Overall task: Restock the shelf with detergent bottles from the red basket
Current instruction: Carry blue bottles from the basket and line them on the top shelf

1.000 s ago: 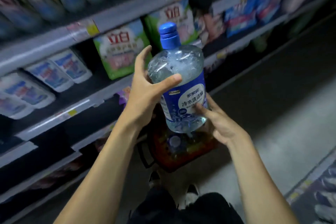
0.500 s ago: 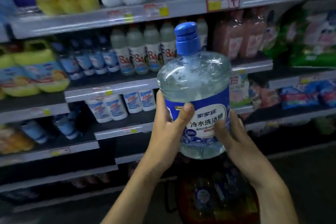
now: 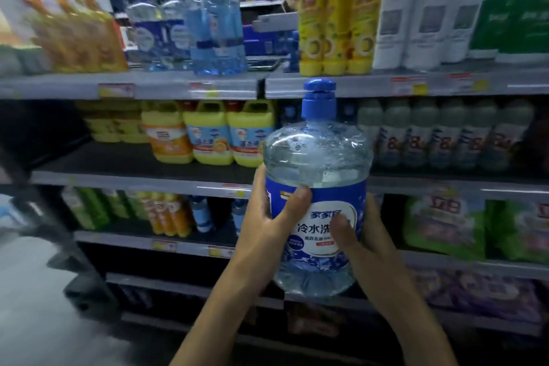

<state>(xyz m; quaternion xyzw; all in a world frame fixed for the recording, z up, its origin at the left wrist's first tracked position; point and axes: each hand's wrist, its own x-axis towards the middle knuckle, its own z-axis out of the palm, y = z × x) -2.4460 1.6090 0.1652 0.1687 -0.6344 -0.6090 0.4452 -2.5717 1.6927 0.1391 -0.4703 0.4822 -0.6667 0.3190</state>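
My left hand (image 3: 267,229) and right hand (image 3: 367,249) grip one detergent bottle (image 3: 318,157), nearly full of clear liquid I think, below three yellow bottles (image 3: 335,15).

1. The top shelf (image 3: 178,89) held orange packs (image 3: 80,38) at the left, then blue bottles (image 3: 217,24), yellow bottles (image 3: 335,15) and tall white bottles (image 3: 427,9), the bottles upright.
2. The second shelf (image 3: 133,180) carried yellow jugs (image 3: 212,134) left of centre and a row of pale bottles (image 3: 445,137) at the right.
3. The third shelf (image 3: 133,239) bore green bottles (image 3: 89,208), orange bottles (image 3: 169,214) and green bags (image 3: 445,223).
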